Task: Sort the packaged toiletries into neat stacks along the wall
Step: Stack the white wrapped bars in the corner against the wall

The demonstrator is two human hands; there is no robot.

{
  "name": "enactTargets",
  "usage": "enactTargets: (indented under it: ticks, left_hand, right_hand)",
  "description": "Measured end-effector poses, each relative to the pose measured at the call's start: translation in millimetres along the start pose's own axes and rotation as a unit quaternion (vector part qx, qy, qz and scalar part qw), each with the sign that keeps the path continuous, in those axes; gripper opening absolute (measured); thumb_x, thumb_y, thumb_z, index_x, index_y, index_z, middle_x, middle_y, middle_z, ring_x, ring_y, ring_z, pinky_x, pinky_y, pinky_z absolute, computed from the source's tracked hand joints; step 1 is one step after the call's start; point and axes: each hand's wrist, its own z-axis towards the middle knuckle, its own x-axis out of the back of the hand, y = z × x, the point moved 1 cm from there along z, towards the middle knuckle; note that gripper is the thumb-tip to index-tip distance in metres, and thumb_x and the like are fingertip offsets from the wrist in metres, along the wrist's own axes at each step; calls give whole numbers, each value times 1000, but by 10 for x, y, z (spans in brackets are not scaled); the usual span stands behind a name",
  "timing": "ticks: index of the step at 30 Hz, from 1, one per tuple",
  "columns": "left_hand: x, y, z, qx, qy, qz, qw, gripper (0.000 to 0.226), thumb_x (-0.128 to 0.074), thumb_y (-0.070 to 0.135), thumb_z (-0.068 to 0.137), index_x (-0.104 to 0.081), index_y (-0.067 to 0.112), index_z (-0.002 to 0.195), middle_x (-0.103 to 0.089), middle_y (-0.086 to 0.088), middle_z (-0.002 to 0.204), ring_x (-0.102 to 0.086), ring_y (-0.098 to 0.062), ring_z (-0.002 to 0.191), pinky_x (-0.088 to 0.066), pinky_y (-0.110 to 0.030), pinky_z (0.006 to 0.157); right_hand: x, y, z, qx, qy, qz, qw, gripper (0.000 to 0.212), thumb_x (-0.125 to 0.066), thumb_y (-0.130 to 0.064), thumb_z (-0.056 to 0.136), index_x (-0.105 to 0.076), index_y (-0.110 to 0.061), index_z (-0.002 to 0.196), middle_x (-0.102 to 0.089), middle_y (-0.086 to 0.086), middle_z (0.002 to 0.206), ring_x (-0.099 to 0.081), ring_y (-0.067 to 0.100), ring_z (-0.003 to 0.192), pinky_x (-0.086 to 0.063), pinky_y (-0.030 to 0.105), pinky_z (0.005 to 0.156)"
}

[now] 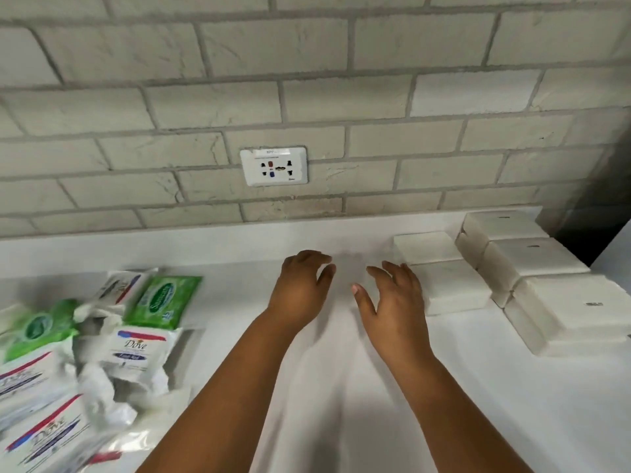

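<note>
The packs (pixel 102 339) lie in a loose heap at eight o'clock on the counter (pixel 341 387), well apart from the wall (pixel 307 97): white Dove sachets (pixel 133 349) mixed with green wipes (pixel 160 298), some overlapping and askew. They look light, soft and slick in their film, so a flat pinch across the short edges should serve better than a squeeze in the middle, which would likely crumple them. At two to three o'clock, white blocks (pixel 532 264) sit in tidy stacks by the wall. Both hands hover at centre, empty: the left hand (pixel 300 285) with fingers loosely curved, the right hand (pixel 392 298) spread, just beside the nearest block. A socket (pixel 273 166) sits at twelve.
</note>
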Motion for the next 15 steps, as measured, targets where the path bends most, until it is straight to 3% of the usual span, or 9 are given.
enactTargets:
  ticks: [3, 9, 15]
  left_hand:
    - [343, -276, -271, 42, 25, -19, 999, 34, -45, 34, 99, -59, 20, 126, -56, 2, 131, -45, -21, 124, -31, -21, 99]
    - [1142, -988, -908, 102, 84, -13, 991, 36, -51, 37, 96, -62, 17, 123, -61, -4, 126, -52, -21, 120, -40, -38, 104]
    - [1956, -1807, -1479, 180, 148, -6, 972, 35, -56, 37, 93, -64, 16, 119, -62, -5, 122, -56, -21, 113, -44, -33, 97]
  right_hand:
    - [-158, -399, -104, 35, -32, 22, 999, 51, -48, -49, 92, -55, -17, 131, -47, 6, 142, -29, 28, 138, -31, 42, 110]
    - [-540, -1278, -408, 94, -104, 76, 987, 51, -49, -49, 93, -52, -20, 134, -45, 2, 143, -30, 23, 136, -31, 37, 111]
    - [-1032, -2311, -762, 145, -155, 112, 971, 45, -56, -43, 91, -55, -19, 129, -52, 2, 134, -39, 19, 126, -34, 29, 103]
